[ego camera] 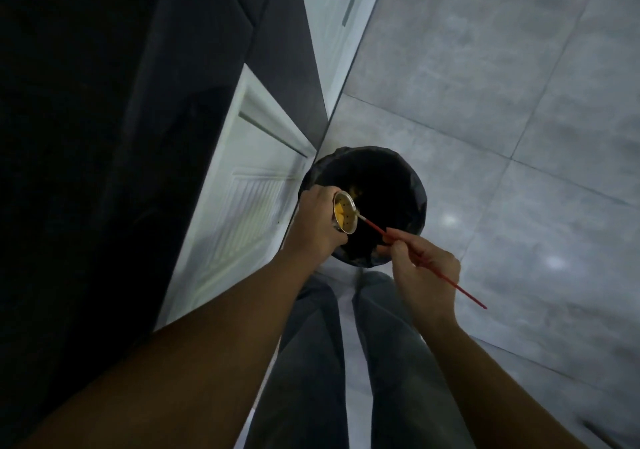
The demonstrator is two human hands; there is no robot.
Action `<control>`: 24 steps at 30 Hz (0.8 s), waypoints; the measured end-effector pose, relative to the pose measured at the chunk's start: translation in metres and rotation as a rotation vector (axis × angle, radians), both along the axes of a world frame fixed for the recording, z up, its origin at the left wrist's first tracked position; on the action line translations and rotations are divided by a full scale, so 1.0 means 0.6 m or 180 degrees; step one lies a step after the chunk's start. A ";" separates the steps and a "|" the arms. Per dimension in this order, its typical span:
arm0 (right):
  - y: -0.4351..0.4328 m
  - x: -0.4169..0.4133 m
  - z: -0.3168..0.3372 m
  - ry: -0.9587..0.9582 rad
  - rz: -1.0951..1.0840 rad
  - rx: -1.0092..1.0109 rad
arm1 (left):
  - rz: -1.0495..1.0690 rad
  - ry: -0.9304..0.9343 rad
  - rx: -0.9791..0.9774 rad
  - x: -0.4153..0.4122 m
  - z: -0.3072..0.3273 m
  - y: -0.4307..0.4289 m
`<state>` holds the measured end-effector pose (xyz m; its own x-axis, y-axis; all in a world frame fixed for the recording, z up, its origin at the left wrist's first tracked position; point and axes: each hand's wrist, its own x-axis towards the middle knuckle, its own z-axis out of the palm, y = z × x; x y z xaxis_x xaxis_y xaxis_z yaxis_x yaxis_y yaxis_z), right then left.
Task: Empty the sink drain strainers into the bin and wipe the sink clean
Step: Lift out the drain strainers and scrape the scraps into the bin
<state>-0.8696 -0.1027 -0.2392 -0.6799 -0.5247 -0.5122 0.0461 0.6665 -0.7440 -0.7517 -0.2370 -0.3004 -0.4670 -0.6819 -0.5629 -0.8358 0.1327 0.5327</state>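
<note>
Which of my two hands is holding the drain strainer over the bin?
The left hand grips the metal strainer above the black-lined bin; the right hand pinches a thin red stick, its tip poking into the strainer.

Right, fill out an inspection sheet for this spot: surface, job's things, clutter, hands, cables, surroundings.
Surface: grey tiled floor, glossy, with spots of reflected light.
Job's things: metal strainer with yellow scraps inside, held tilted over the black-lined bin; sink not in view.
Clutter: nothing seen.
Hands: left hand grips the strainer; right hand pinches a thin red stick, its tip at the strainer's mouth.
Cables: nothing seen.
Surroundings: white cabinet door and dark countertop to the left; grey trouser legs below.
</note>
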 end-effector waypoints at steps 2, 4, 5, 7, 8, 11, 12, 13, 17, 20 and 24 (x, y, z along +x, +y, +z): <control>0.002 0.003 -0.010 -0.0052 0.0029 -0.0064 | -0.0042 -0.0034 0.0008 0.001 -0.010 0.000; -0.002 0.009 -0.018 -0.0170 0.0165 -0.0159 | -0.0105 -0.0058 0.0011 0.000 -0.015 0.000; -0.006 0.011 -0.021 -0.0226 0.0253 -0.0200 | -0.0127 -0.0066 0.0027 -0.002 -0.016 0.001; -0.015 0.013 -0.029 -0.0319 0.0392 -0.0246 | -0.0151 -0.0063 0.0067 -0.004 -0.016 0.000; -0.019 0.012 -0.034 -0.0350 0.0433 -0.0224 | -0.0160 -0.0054 0.0077 -0.005 -0.015 -0.001; -0.021 0.002 -0.047 -0.0359 0.0494 -0.0118 | -0.0176 -0.0055 0.0068 -0.009 -0.011 -0.008; -0.020 -0.002 -0.049 -0.0330 0.0507 -0.0120 | -0.0168 -0.0062 0.0071 -0.012 -0.010 -0.010; -0.018 -0.007 -0.051 -0.0290 0.0523 -0.0140 | -0.0165 -0.0079 0.0073 -0.015 -0.009 -0.011; -0.004 -0.022 -0.055 -0.0152 0.0488 -0.0206 | -0.0166 -0.0233 0.0041 -0.026 -0.007 -0.010; 0.010 -0.033 -0.056 -0.0086 0.0402 -0.0198 | -0.0073 -0.0270 0.0084 -0.028 -0.008 -0.009; 0.021 -0.042 -0.054 -0.0150 0.0479 -0.0482 | -0.0065 -0.0399 0.0129 -0.029 -0.008 -0.006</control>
